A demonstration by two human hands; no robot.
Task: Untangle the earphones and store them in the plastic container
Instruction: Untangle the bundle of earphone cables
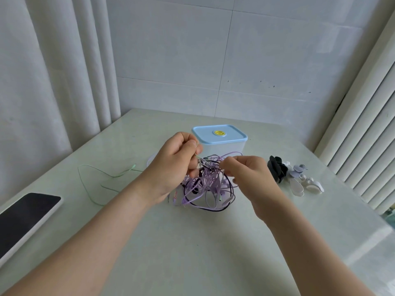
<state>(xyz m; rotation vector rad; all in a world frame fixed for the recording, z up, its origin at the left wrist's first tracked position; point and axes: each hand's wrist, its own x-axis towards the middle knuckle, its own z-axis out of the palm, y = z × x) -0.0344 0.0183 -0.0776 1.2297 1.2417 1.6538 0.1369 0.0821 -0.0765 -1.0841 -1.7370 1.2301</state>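
Observation:
A tangle of lilac, dark purple and white earphone cords (208,184) is lifted over the middle of the table. My left hand (175,165) pinches strands at the top left of the knot. My right hand (250,178) pinches cords at its right side. A thin green earphone cord (89,184) trails from the tangle across the table to the left. Behind the hands stands the clear plastic container (224,146), its light blue lid (220,134) with a yellow round centre closed on top.
A dark phone in a white case (25,218) lies at the left table edge. Black, white and grey cord winders (292,176) sit in a cluster to the right. Curtains hang at left, blinds at right, a tiled wall behind.

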